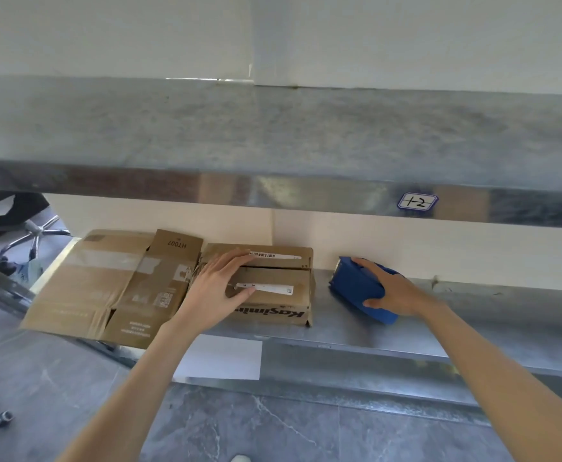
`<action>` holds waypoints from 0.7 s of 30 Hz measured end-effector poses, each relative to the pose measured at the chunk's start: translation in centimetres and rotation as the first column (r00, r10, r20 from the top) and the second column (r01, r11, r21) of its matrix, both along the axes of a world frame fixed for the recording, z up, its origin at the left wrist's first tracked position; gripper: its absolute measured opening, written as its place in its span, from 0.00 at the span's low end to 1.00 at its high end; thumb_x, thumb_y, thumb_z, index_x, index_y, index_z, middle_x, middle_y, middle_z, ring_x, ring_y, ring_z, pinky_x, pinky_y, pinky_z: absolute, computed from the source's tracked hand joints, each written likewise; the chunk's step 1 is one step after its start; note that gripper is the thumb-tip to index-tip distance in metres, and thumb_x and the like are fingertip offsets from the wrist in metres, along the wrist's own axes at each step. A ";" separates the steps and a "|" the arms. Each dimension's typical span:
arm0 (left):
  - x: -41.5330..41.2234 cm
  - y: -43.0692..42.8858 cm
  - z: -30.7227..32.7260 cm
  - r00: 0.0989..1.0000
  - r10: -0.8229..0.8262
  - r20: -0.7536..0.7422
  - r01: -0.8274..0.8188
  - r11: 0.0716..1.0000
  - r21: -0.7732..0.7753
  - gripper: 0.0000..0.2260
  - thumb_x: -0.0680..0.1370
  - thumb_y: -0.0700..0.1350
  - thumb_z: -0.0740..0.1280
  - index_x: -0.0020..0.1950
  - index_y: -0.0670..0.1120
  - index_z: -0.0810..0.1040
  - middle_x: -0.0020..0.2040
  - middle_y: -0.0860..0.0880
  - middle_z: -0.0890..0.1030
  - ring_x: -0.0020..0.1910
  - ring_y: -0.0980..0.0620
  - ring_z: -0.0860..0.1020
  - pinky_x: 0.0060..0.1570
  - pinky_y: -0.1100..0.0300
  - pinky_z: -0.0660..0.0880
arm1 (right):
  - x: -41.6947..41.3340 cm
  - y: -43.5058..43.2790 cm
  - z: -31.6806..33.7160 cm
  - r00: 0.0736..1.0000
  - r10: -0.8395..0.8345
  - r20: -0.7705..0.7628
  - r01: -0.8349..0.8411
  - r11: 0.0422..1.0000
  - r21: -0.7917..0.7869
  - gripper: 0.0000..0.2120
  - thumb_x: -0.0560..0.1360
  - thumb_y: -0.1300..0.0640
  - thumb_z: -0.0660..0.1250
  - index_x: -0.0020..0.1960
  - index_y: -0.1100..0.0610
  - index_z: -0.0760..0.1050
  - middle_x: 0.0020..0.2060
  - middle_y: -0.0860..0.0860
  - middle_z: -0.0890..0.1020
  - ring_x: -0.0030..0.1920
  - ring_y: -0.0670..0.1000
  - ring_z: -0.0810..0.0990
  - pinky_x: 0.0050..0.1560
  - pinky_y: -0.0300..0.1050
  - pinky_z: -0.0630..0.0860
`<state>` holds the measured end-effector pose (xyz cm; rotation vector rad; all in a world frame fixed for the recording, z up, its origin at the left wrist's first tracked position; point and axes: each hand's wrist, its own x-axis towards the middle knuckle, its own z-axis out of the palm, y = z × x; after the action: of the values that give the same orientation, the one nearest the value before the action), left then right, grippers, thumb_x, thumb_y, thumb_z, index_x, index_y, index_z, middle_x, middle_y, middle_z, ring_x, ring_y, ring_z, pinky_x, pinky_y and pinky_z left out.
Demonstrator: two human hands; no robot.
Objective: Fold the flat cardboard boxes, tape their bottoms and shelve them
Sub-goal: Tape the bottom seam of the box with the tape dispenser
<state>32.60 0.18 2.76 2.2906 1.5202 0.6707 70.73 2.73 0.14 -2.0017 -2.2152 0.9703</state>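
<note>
A small folded cardboard box [283, 295] stands on the lower metal shelf [473, 315], its closed flaps facing up with white labels across the seam. My left hand [217, 288] lies flat on those flaps, fingers straight, pressing them down. Left of it several flat cardboard boxes [106, 285] lie stacked and hang over the shelf's front edge. To the right a blue tape dispenser [356, 288] rests on the shelf, and my right hand [393, 288] grips it from above with fingers and thumb curled round it.
An upper metal shelf [273, 135] runs across above, with a label reading 1-2 [417, 202] on its front edge. A white wall stands behind. An office chair base [36, 235] is at the far left on the grey tiled floor [239, 421].
</note>
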 end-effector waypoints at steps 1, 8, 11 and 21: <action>-0.4 0.1 0.0 1.000 0.004 -0.006 -0.004 1.000 0.027 0.24 0.76 0.58 0.67 0.72 0.55 0.71 0.71 0.58 0.71 0.71 0.55 0.68 0.74 0.49 0.62 | -0.2 -0.2 0.0 1.000 -0.003 0.011 0.003 1.000 0.022 0.41 0.74 0.50 0.71 0.73 0.29 0.47 0.61 0.52 0.77 0.50 0.56 0.79 0.51 0.52 0.79; -3.9 0.7 0.4 0.993 0.100 0.069 -0.102 0.994 0.031 0.27 0.74 0.63 0.61 0.71 0.55 0.73 0.70 0.59 0.71 0.74 0.55 0.64 0.75 0.50 0.55 | -2.1 -2.4 2.2 0.990 -0.138 0.034 0.127 0.966 0.225 0.35 0.79 0.45 0.64 0.75 0.29 0.45 0.58 0.53 0.79 0.48 0.57 0.81 0.47 0.52 0.79; -5.1 1.1 0.4 0.988 0.085 0.127 -0.084 0.996 -0.007 0.22 0.77 0.55 0.67 0.71 0.55 0.73 0.69 0.62 0.68 0.73 0.55 0.64 0.72 0.53 0.61 | -3.1 -3.7 4.7 0.980 -0.195 0.044 0.172 0.935 0.309 0.31 0.80 0.40 0.60 0.76 0.30 0.46 0.54 0.47 0.78 0.48 0.56 0.79 0.44 0.48 0.74; -7.6 2.2 -0.5 0.944 -0.007 0.329 0.061 0.986 -0.155 0.20 0.77 0.40 0.72 0.67 0.54 0.76 0.69 0.57 0.70 0.67 0.58 0.69 0.67 0.56 0.68 | -10.1 -6.0 10.8 0.981 -0.192 0.041 0.151 0.873 0.463 0.29 0.78 0.37 0.61 0.74 0.32 0.52 0.51 0.49 0.81 0.40 0.55 0.78 0.38 0.46 0.70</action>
<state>25.03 2.36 2.22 1.9635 1.3236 0.8369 60.61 -3.28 10.91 -1.9907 -2.0085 0.3025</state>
